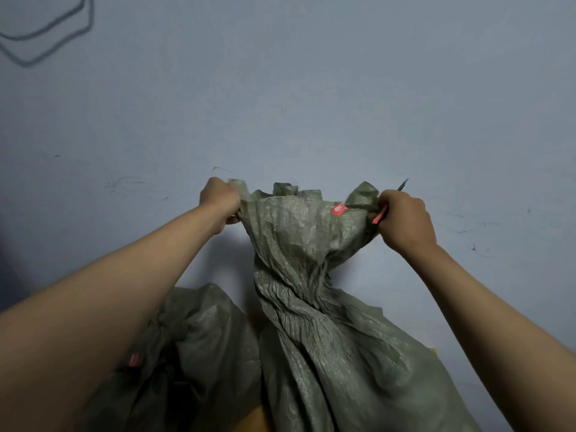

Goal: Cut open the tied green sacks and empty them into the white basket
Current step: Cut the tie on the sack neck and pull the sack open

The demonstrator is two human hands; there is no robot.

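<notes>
Pale blue-grey wall (280, 88) fills the background, scuffed in places, with a dark cable (46, 29) looping at upper left. Both hands hold the mouth of a green sack (311, 338) raised in front of the wall. The left hand (219, 204) has its fingers curled tight on the left rim of the mouth. The right hand (405, 219) has its fingers clamped on the right rim together with a slim red-handled tool (381, 215), whose dark tip shows above the knuckles; its type cannot be told. A red label (339, 209) sits on the rim near the right hand.

The sack mouth is spread between the hands, yet the neck below stays twisted and gathered. A second green sack (193, 353) lies lower left, partly behind the left forearm, and appears bunched at its top. The white basket is not in view.

Judgement: the step in hand is opening the mouth. Pull both rims apart evenly until the twist releases, keeping the tool tip pointed away from the other hand and from the fabric.

Open room: the wall stands close behind, so forward travel looks limited. Space appears free to either side. A tan surface (252, 422) shows beneath the sacks; its edges are hidden.
</notes>
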